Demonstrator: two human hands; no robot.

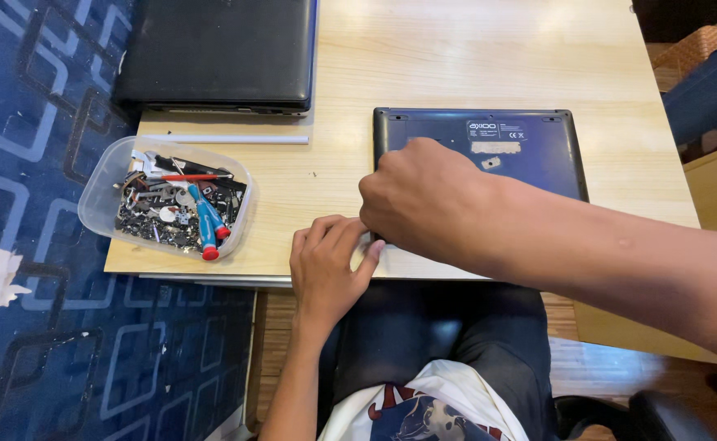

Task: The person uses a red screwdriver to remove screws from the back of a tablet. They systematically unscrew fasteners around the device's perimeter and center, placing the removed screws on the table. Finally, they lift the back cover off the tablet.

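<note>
While lying bottom-up at the near right of the table (473, 49), the small dark laptop (530, 151) looks stiff, light, with a smooth and probably slippery shell; best gripped at the left edge and near corner. Right hand (424, 200) curled into a loose fist on that left edge, anything pinched there impossible to tell. Left hand (326, 261) flat, fingers together, empty, touching the near-left corner. Left of the laptop: white rod (227, 139), clear tub (105, 188) of screws, blue screwdriver (209, 220). Beyond that, a closed black laptop (215, 53). Nothing blocking.
</note>
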